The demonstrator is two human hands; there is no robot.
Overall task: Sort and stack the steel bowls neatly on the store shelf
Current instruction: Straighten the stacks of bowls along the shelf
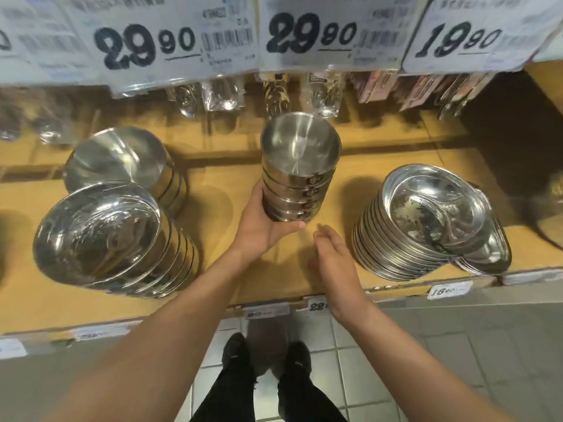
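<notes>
Placing a stack is the step in hand. On the left of the wooden shelf point(213, 269), two leaning stacks of wide steel bowls point(100, 236) lie one behind the other. At centre, the left hand point(262, 229) cups the base of a tall stack of small steel bowls point(297, 175), apparently just above the board. The right hand point(333, 260) hovers beside it, fingers relaxed, holding nothing. Far right, a stack of shallow dishes point(426, 226) slumps sideways. Next, the centre stack needs setting down upright.
</notes>
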